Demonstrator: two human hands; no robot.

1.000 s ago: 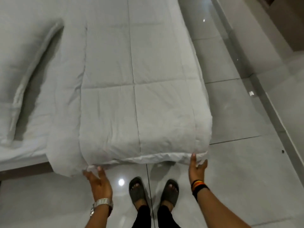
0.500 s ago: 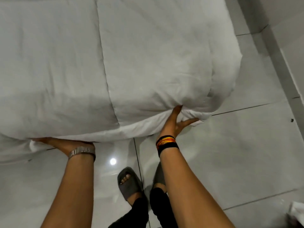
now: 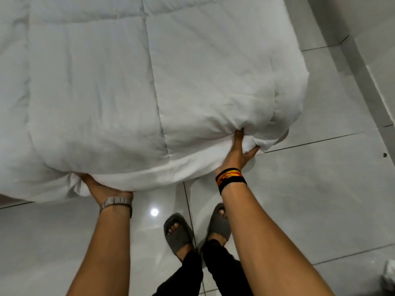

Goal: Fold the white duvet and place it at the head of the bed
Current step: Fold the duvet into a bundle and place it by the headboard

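The white duvet [image 3: 132, 86] is quilted in large squares and fills the upper part of the view, lying in a long folded strip with its near end bulging over the foot of the bed. My left hand [image 3: 100, 188], with a metal watch on the wrist, grips the near end from below at the left; its fingers are hidden under the fabric. My right hand [image 3: 239, 152], with black and orange wristbands, pinches the near edge at the right, thumb on top and fingers underneath.
Glossy grey floor tiles [image 3: 310, 189] spread below and to the right of the bed. My feet in grey slippers [image 3: 177, 233] stand close to the bed's end. A wall base [image 3: 363, 82] runs along the right. A pale object [image 3: 389, 276] sits at the lower right corner.
From touching the hanging edge with fingertips, both hands have gone under and taken hold of the duvet's near end, which has bunched and lifted. The view has moved closer over the bed.
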